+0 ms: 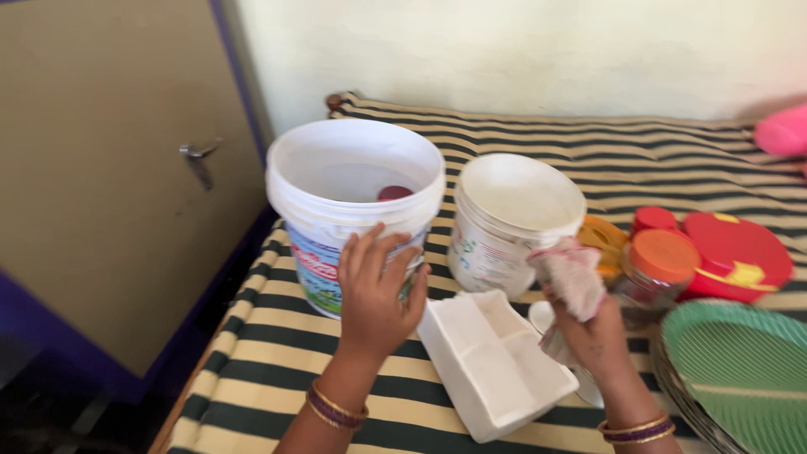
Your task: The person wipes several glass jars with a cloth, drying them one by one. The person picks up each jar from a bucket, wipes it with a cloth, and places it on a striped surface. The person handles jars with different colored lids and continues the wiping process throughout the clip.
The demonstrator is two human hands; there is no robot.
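Left hand (376,290) lies spread on the white bucket (353,202) near the striped bed's (269,361) left edge; right hand (593,332) grips a crumpled cloth (572,277) beside a white tray (492,361).

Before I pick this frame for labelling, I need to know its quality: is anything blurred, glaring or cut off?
Head view: soft motion blur overall, worst on the right hand and its cloth; the left hand on the bucket is a little sharper; daylight is even, with no harsh glare; the green plate and a pink thing are cut by the frame's edges.
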